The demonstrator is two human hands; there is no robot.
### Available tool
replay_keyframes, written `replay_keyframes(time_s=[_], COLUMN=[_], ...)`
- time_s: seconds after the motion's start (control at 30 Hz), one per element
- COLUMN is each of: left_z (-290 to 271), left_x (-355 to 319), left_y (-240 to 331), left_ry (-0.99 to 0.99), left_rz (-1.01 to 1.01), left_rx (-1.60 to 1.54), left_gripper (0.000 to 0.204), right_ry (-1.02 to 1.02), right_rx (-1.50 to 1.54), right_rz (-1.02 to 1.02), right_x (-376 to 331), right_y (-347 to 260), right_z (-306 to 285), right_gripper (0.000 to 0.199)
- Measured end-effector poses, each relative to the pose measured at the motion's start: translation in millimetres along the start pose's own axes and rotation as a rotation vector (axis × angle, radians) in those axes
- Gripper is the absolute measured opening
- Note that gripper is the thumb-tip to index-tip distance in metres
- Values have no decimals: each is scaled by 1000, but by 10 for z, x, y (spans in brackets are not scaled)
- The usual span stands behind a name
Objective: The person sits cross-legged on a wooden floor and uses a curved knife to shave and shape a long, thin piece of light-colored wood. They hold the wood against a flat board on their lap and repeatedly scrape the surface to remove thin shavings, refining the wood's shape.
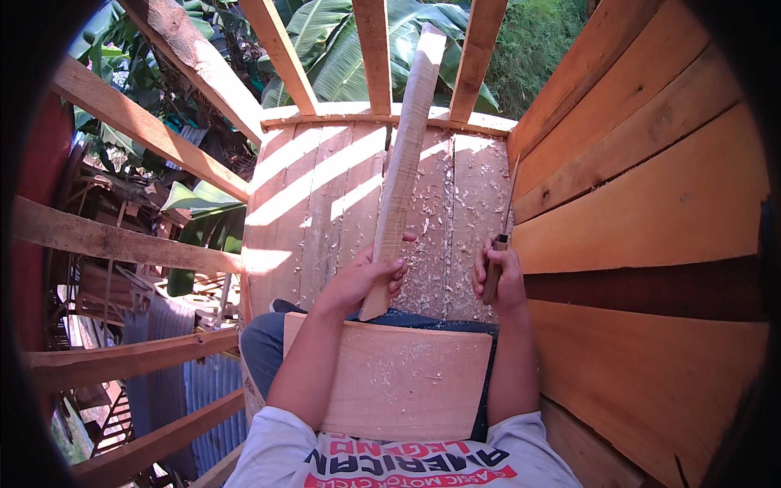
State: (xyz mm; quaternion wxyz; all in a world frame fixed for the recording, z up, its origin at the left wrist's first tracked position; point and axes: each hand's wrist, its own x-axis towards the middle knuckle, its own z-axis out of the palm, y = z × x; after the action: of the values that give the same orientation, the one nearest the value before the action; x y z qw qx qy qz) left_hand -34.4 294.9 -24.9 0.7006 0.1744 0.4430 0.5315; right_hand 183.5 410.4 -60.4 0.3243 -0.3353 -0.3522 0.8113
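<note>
My left hand point(373, 276) is wrapped round the lower part of a long, pale wooden stick point(405, 154), which slants up and away from me over the plank floor. Its near end sits just above a flat wooden board point(407, 378) lying across my lap. Off to the right, my right hand point(506, 275) grips the brown handle of a knife point(493, 281). The thin blade points away from me beside the wall, apart from the stick. A few shavings dot the lap board.
Wood shavings point(431, 211) litter the plank floor point(346, 220). An orange-brown plank wall point(634, 211) stands close on my right. Slatted wooden railings point(130, 244) run along the left and far sides, with banana leaves point(325, 49) beyond and corrugated sheets point(213, 398) below left.
</note>
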Motion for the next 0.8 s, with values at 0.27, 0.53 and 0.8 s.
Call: replay_keyframes(time_s=[0.27,0.53,0.8], left_z=[15,62,264], left_x=[-30,-107,-383], left_y=[23,-33,-4], left_ry=[62,-40,-160], left_rz=[65,224,295], left_rx=[90,126,148], left_gripper=[32,28,23], right_ry=[-252,66,68], right_rx=[-435,-558,-785], right_rz=[178,35,-510], right_x=[-83,-73,-353], right_y=[42,137,2], right_z=[254,172,253], right_gripper=[22,23,54])
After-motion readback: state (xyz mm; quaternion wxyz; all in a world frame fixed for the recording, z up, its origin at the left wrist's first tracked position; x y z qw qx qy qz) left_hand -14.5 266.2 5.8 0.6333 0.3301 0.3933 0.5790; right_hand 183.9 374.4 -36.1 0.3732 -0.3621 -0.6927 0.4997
